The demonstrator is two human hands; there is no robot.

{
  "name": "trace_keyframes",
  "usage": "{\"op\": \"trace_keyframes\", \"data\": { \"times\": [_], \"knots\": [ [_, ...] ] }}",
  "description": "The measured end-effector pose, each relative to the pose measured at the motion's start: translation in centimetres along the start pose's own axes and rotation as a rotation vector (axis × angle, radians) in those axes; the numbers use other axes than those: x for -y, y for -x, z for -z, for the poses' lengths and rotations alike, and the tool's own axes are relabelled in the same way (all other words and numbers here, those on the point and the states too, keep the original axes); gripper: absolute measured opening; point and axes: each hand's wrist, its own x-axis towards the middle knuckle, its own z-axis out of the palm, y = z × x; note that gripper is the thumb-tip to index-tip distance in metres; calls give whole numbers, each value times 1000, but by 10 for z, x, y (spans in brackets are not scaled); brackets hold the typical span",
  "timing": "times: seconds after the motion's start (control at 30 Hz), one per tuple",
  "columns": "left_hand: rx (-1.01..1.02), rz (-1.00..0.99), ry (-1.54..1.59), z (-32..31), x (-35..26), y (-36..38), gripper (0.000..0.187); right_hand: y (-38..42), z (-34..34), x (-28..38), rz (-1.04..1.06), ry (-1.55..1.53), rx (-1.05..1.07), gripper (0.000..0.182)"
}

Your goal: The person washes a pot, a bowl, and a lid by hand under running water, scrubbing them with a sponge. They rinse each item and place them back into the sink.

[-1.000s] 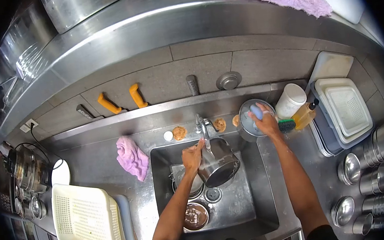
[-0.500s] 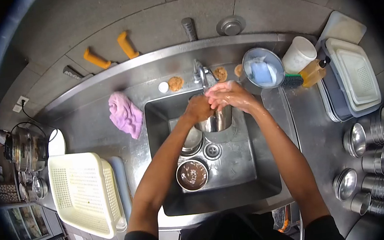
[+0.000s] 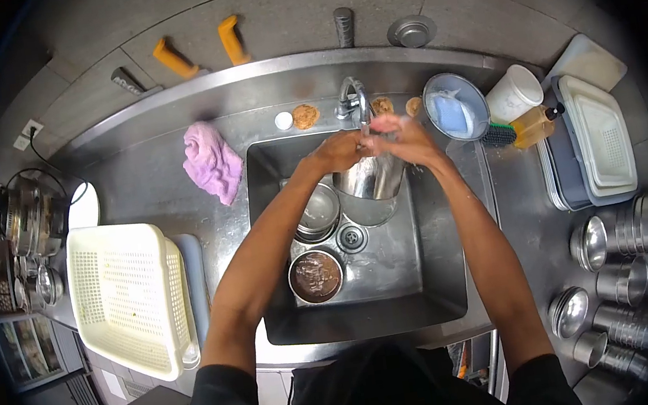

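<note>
Under the running faucet (image 3: 357, 97), a shiny metal pot (image 3: 370, 178) tilts over the sink (image 3: 443, 285). My left hand (image 3: 338, 153) is closed on its rim at the left side. Beside the pot's upper right, my right hand (image 3: 408, 142) is wet and blurred by motion; its fingers look stretched out, near the water. A stack of metal bowls (image 3: 317, 212) sits in the sink at the left. Below that stands a round pan (image 3: 316, 276) with brownish water in it. The pot's opening is mostly hidden by my hands.
A purple cloth (image 3: 212, 162) and a cream basket (image 3: 124, 301) lie left of the sink. To the right are a bowl with a blue sponge (image 3: 454, 114), a brush (image 3: 499, 135), a soap bottle (image 3: 533, 127) and several metal containers (image 3: 623, 280). Knives hang on the back wall.
The metal pot has tilted and shows more of its side. My left hand has shifted along its rim; my right hand has moved slightly right, away from the left. The view has shifted a little.
</note>
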Motion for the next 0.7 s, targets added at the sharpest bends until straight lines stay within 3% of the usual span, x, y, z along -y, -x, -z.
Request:
{"op": "trace_keyframes", "data": {
  "times": [0.03,0.07,0.1,0.13,0.2,0.23,0.27,0.3,0.33,0.37,0.4,0.43,0.5,0.6,0.63,0.7],
  "knots": [
    [93,33,18,14,-19,-2,32,9,5,-6,-38,19,141,55],
    [184,65,34,24,-29,-5,30,18,7,-2,-32,28,148,55],
    [167,-52,24,23,-21,-8,29,31,9,5,-159,89,233,54],
    [156,-50,26,23,-24,-8,29,42,7,10,-285,150,317,54],
    [-112,-86,-264,14,-33,-8,23,55,-12,-14,-332,-85,148,54],
    [-274,-134,-182,8,-38,-8,26,61,-19,-12,-337,-219,12,41],
    [-302,-10,-247,-6,-49,-5,30,64,-26,-21,-331,-216,21,41],
    [-267,110,-287,-26,-58,-4,34,66,-38,-40,-486,-473,-162,37],
    [-273,116,-290,-38,-69,5,34,68,-46,-51,-639,-730,-346,33],
    [-352,-59,-413,-47,-81,15,37,71,-55,-51,-632,-836,-505,28],
    [-422,-237,-535,-49,-87,22,41,73,-59,-54,-635,-839,-500,28],
    [-417,-231,-535,-46,-87,24,41,77,-60,-57,-623,-1091,-523,29],
    [-469,-6,-231,-43,-84,26,57,92,-61,-84,-569,-1481,-548,32],
    [-321,124,56,-32,-42,17,68,95,-42,-91,-599,-1595,-681,33],
    [-180,173,23,-24,-34,17,74,90,-32,-49,-623,-1587,-740,35],
    [-69,197,-14,-2,-41,20,75,88,-21,-37,-641,-1482,-728,36]
  ]
}}
